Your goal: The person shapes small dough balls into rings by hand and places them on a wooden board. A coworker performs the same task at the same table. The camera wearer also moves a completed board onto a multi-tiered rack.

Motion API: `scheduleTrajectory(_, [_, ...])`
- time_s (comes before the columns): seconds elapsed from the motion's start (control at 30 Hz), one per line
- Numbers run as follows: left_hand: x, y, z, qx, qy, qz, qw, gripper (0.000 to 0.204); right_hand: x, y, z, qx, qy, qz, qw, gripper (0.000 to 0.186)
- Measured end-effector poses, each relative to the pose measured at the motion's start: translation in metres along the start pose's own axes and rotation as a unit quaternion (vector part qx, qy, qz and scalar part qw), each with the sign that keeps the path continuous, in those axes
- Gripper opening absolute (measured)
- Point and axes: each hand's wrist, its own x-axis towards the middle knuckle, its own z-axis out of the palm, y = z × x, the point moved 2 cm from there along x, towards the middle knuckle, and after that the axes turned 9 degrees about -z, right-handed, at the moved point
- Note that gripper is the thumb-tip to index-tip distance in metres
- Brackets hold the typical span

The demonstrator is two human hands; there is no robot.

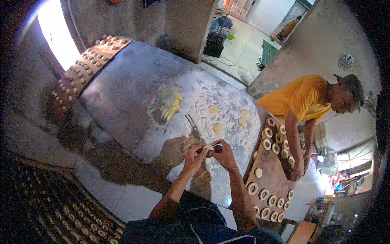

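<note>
Over the floured table, my left hand [195, 157] and my right hand [224, 155] pinch one small piece of pale dough [209, 148] between their fingertips. Both hands are closed on it, and part of it is hidden by the fingers. Just below them, near my body, a flat round of dough [206, 176] lies on the table. Beyond my hands lie several more rounds, among them a dough disc [218, 128] and another disc [213, 109]. A thin dark tool [190, 121] rests on the flour ahead of my left hand.
A wooden board [271, 173] with several dough rings stands at the right, where a co-worker in a yellow shirt [304, 95] reaches over it. Another board [115, 45] of small dough pieces sits at the far left. A yellow smear [174, 105] marks the metal table [126, 81]. Ring-laden trays [61, 203] are lower left.
</note>
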Motion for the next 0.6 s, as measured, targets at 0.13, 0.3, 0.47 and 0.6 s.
scheduleTrajectory(0.13, [-0.006,0.027,0.008,-0.026,-0.068,-0.003,0.997,0.022,-0.021,-0.012,0.000,0.042,0.055,-0.007,0.998,0.054])
scheduleTrajectory(0.3, [-0.009,0.024,0.018,-0.086,-0.124,-0.036,0.988,0.019,-0.038,-0.024,-0.010,0.092,-0.013,-0.001,0.996,0.063])
scheduleTrajectory(0.47, [-0.020,0.023,0.028,-0.231,-0.307,-0.133,0.914,0.032,-0.057,-0.030,-0.033,0.299,-0.027,0.010,0.954,0.041])
scheduleTrajectory(0.6, [-0.034,0.030,0.061,-0.366,-0.265,-0.109,0.885,0.034,-0.067,0.025,-0.035,0.253,0.155,0.153,0.943,0.033])
